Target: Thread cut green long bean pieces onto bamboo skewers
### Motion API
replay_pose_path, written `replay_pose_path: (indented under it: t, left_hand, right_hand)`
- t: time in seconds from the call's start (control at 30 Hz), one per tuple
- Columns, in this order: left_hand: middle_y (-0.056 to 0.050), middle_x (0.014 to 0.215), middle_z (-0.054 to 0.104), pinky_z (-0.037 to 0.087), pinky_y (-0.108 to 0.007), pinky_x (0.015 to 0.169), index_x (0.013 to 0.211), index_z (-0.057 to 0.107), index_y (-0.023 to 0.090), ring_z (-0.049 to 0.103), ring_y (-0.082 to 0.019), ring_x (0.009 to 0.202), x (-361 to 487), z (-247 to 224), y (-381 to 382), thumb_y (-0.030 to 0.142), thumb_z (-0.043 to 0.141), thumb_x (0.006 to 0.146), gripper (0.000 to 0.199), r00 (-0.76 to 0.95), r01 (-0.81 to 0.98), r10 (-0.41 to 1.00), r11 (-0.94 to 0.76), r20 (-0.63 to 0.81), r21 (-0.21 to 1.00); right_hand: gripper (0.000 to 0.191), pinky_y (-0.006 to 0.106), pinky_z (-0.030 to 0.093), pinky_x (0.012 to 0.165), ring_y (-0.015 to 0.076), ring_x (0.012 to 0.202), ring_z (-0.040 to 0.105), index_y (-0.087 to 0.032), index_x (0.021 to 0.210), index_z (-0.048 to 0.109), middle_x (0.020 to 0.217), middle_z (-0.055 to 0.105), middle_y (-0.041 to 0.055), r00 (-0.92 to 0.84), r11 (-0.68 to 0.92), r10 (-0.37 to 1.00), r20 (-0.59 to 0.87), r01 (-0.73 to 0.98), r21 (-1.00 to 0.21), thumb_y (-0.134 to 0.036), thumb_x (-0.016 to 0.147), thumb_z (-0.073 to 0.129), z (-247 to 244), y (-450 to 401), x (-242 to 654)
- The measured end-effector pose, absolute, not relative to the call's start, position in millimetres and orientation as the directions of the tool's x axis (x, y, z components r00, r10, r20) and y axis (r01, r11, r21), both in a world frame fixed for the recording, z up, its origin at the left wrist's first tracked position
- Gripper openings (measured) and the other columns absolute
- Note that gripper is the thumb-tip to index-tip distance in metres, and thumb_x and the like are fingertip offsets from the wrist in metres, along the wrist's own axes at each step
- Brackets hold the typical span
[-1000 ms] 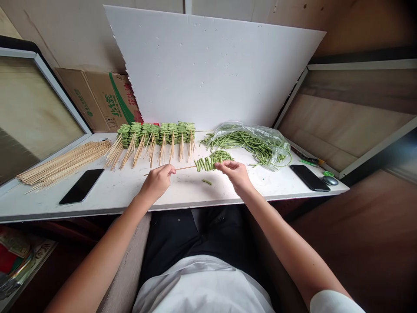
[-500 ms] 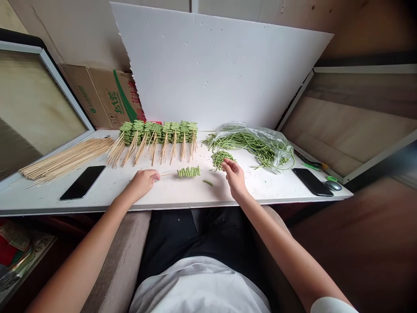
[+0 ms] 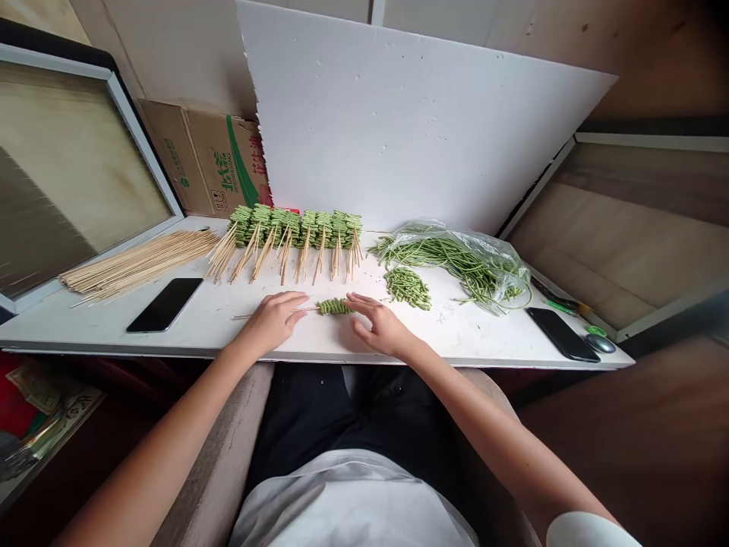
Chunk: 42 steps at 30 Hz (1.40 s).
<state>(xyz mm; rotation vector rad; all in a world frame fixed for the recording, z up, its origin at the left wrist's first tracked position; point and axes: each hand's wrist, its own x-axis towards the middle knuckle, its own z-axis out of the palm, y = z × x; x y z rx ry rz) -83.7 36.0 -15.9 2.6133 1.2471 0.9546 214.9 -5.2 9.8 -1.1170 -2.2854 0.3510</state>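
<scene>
A wooden skewer threaded with cut green bean pieces (image 3: 332,306) lies level just above or on the white table, between my two hands. My left hand (image 3: 276,320) is closed on the bare stick, with fingers over it and thumb below; the stick's end pokes out to the left of the palm. At the beans' right end, my right hand (image 3: 380,327) has its fingers stretched out and its thumb apart, fingertips against the last pieces. Whether the skewer's tip lies under those fingers is hidden. A heap of cut bean pieces (image 3: 408,288) lies beyond my right hand.
Finished bean skewers (image 3: 307,228) are stacked in a row at the back. Bare skewers (image 3: 137,262) and a phone (image 3: 165,305) lie left. Long beans in a plastic bag (image 3: 461,262), another phone (image 3: 561,334) and a grey mouse-like object (image 3: 600,344) lie right. A white board (image 3: 421,129) stands behind.
My right hand has moved from the heap of cut pieces to the skewer's right end. My left hand has shifted along the stick towards the beans. The loose piece on the table no longer shows.
</scene>
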Motion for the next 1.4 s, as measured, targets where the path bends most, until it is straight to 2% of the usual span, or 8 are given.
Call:
replay_pose_path:
  t: [0.1, 0.2, 0.53, 0.67, 0.9, 1.1, 1.3, 1.4]
  left_hand:
    - [-0.014, 0.157, 0.056, 0.045, -0.05, 0.123, 0.147, 0.063, 0.017, 0.055, -0.032, 0.144, -62.5, -20.2, 23.9, 0.048, 0.057, 0.103, 0.054, 0.569, 0.595, 0.688, -0.723, 0.45, 0.352]
    - [-0.016, 0.158, 0.054, 0.045, -0.051, 0.124, 0.152, 0.058, 0.016, 0.053, -0.034, 0.147, -51.9, -28.8, 18.7, 0.053, 0.059, 0.102, 0.062, 0.596, 0.597, 0.686, -0.726, 0.417, 0.342]
    - [-0.014, 0.155, 0.058, 0.042, -0.053, 0.122, 0.149, 0.06, 0.021, 0.049, -0.034, 0.149, -52.1, -34.4, 16.6, 0.046, 0.06, 0.102, 0.052, 0.606, 0.654, 0.683, -0.719, 0.407, 0.234]
    - [-0.015, 0.154, 0.059, 0.045, -0.055, 0.119, 0.147, 0.061, 0.02, 0.051, -0.034, 0.148, -49.9, -34.6, 15.6, 0.047, 0.056, 0.104, 0.052, 0.607, 0.661, 0.683, -0.718, 0.406, 0.22]
    - [-0.016, 0.152, 0.061, 0.043, -0.054, 0.122, 0.147, 0.059, 0.018, 0.051, -0.033, 0.148, -48.2, -36.6, 15.5, 0.041, 0.061, 0.1, 0.052, 0.588, 0.645, 0.678, -0.722, 0.441, 0.251]
    - [-0.014, 0.153, 0.06, 0.038, -0.054, 0.123, 0.149, 0.056, 0.019, 0.049, -0.032, 0.149, -46.9, -31.1, 11.6, 0.042, 0.056, 0.103, 0.052, 0.574, 0.667, 0.715, -0.691, 0.399, 0.279]
    - [-0.015, 0.157, 0.055, 0.033, -0.055, 0.124, 0.151, 0.054, 0.02, 0.045, -0.033, 0.151, -48.0, -23.3, 7.1, 0.055, 0.054, 0.103, 0.058, 0.58, 0.679, 0.733, -0.676, 0.357, 0.285]
    - [-0.015, 0.158, 0.054, 0.033, -0.056, 0.124, 0.15, 0.055, 0.019, 0.043, -0.035, 0.153, -47.7, -19.1, 6.5, 0.06, 0.052, 0.103, 0.063, 0.586, 0.678, 0.723, -0.685, 0.365, 0.267]
  right_hand:
    - [0.055, 0.054, 0.038, 0.127, 0.0344, 0.153, 0.045, -0.012, 0.151, 0.058, 0.158, 0.054, 0.018, -0.591, 0.67, 0.742, 0.317, 0.677, -0.304, -0.039, 0.104, 0.054, 3.5, 2.3, 201.6]
    - [0.061, 0.056, 0.038, 0.127, 0.0372, 0.152, 0.046, -0.012, 0.152, 0.057, 0.157, 0.055, 0.0198, -0.63, 0.69, 0.722, 0.288, 0.69, -0.219, -0.052, 0.105, 0.052, -5.7, 8.5, 194.7]
    - [0.075, 0.06, 0.036, 0.125, 0.0411, 0.149, 0.049, -0.014, 0.151, 0.057, 0.157, 0.054, 0.0224, -0.668, 0.702, 0.711, 0.22, 0.695, -0.157, -0.067, 0.099, 0.057, -8.4, 15.9, 196.0]
    - [0.062, 0.058, 0.038, 0.124, 0.0371, 0.139, 0.06, -0.016, 0.146, 0.061, 0.144, 0.066, 0.0197, -0.652, 0.702, 0.709, 0.267, 0.689, -0.18, -0.061, 0.105, 0.048, 1.0, 22.7, 194.4]
    - [0.061, 0.06, 0.038, 0.123, 0.0389, 0.145, 0.053, -0.017, 0.147, 0.062, 0.15, 0.062, 0.0171, -0.714, 0.752, 0.656, 0.247, 0.646, -0.131, -0.058, 0.108, 0.04, -1.8, 30.0, 190.4]
    - [0.062, 0.063, 0.037, 0.122, 0.045, 0.153, 0.039, -0.015, 0.137, 0.071, 0.137, 0.072, 0.016, -0.689, 0.732, 0.679, 0.253, 0.659, -0.172, -0.062, 0.104, 0.049, 6.6, 33.4, 190.7]
    - [0.075, 0.063, 0.042, 0.119, 0.0386, 0.157, 0.034, -0.019, 0.162, 0.039, 0.14, 0.07, 0.0155, -0.57, 0.687, 0.716, 0.404, 0.678, -0.261, -0.056, 0.1, 0.061, 9.8, 36.9, 216.2]
    - [0.07, 0.063, 0.041, 0.119, 0.0383, 0.155, 0.035, -0.021, 0.162, 0.037, 0.138, 0.071, 0.0144, -0.589, 0.699, 0.7, 0.404, 0.682, -0.216, -0.042, 0.1, 0.062, 10.4, 31.8, 226.8]
